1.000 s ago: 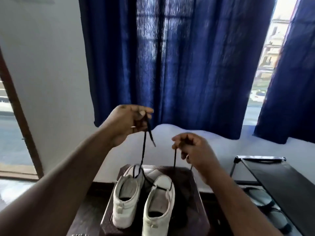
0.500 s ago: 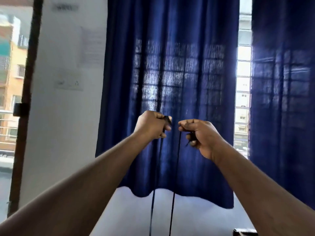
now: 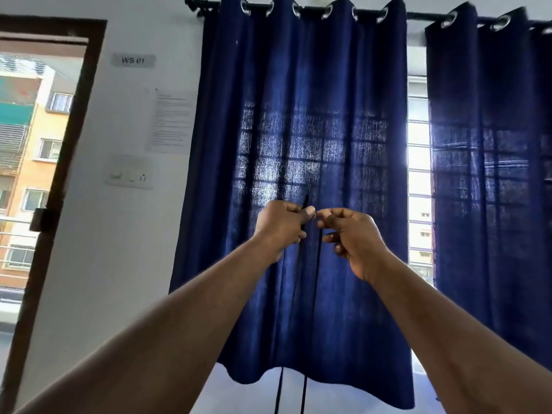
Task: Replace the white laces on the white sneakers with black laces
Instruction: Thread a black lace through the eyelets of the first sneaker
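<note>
Left hand [image 3: 280, 225] pinches black lace [image 3: 304, 395] end, fingers curled; right hand [image 3: 355, 239] pinches other strand.

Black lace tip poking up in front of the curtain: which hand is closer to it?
Left. The left hand pinches the black lace right under that tip; the right hand, pinching the lace's other strand, sits just right of it, slightly lower.

My left hand [image 3: 280, 225] and right hand [image 3: 355, 237] are up side by side, fingers nearly touching, before the dark blue fabric curtain [image 3: 298, 115]. The thin black lace [image 3: 318, 264] hangs from them in two strands between my forearms. The brown wooden door frame [image 3: 74, 144] stands far left.
</note>
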